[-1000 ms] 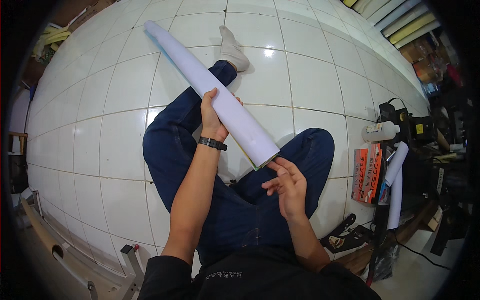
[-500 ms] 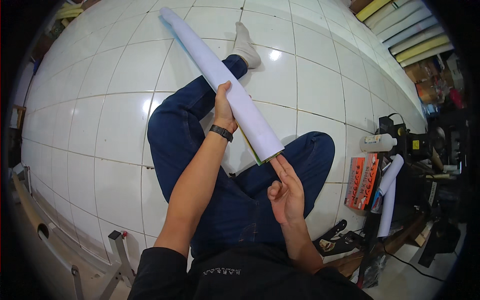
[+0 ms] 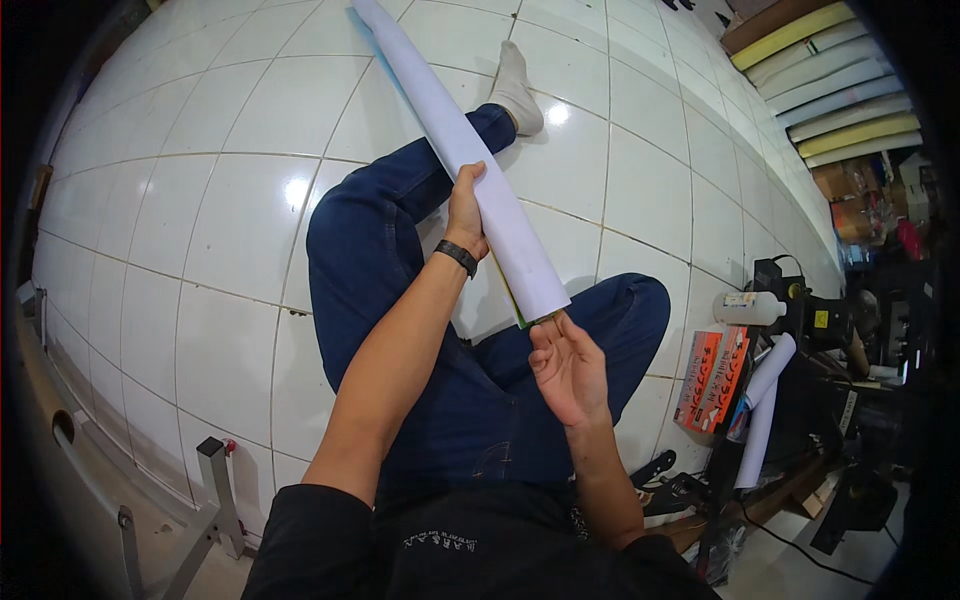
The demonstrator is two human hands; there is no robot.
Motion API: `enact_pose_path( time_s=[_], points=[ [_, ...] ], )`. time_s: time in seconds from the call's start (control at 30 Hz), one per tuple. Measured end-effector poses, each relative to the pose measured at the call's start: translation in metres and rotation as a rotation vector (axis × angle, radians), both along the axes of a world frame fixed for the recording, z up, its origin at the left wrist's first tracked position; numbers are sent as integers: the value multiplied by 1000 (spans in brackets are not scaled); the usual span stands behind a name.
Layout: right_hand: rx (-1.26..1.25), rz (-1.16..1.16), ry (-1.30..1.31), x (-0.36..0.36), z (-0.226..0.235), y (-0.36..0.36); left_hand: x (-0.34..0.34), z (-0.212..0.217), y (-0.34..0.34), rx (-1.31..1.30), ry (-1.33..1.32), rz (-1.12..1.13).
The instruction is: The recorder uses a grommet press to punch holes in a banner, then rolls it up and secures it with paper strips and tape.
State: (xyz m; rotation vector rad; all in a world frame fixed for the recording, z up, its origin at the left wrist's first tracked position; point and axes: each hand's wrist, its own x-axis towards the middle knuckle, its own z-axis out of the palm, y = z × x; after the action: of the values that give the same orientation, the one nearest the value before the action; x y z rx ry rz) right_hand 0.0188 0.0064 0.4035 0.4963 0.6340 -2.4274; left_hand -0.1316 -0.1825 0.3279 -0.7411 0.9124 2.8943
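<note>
A long roll of pale sheets (image 3: 500, 207) slants from the far left toward my lap, white outside, with blue, green and yellow edges along its left side. My left hand (image 3: 467, 208), wearing a black wristband, is wrapped around its middle, thumb on top. At the near end my right hand (image 3: 570, 372) is palm up. Its fingers reach to the roll's end opening, where some fingertips are hidden. They look extended rather than gripping. Below the roll are my crossed legs in dark blue jeans (image 3: 360, 260).
White tiles (image 3: 225, 235) make up the floor. At right stand a white bottle (image 3: 750, 308), an orange box (image 3: 711, 380), smaller white rolls (image 3: 765, 410) and black equipment (image 3: 815, 315). Several coloured rolls (image 3: 850, 95) are stacked far right. A grey metal frame (image 3: 220, 495) stands at near left.
My right hand's fingers have moved closer in at the roll's near end, and its fingertips are more hidden. My left hand keeps its hold. The view has shifted slightly.
</note>
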Motion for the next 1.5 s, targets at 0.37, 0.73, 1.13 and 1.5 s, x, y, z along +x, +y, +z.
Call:
enact_pose_path(
  time_s=[0.37,0.73,1.13,1.5],
  points=[
    [1465,78,1265,-24,-31,19,-11,8,-6,14,-121,-32],
    [1100,169,728,-3,8,13,-19,9,-24,-35,-8,19],
    [522,-120,-19,-2,1,5,-9,-10,-8,62,17,-24],
    [841,102,520,-20,-10,9,-8,12,-10,110,153,-18]
  ],
)
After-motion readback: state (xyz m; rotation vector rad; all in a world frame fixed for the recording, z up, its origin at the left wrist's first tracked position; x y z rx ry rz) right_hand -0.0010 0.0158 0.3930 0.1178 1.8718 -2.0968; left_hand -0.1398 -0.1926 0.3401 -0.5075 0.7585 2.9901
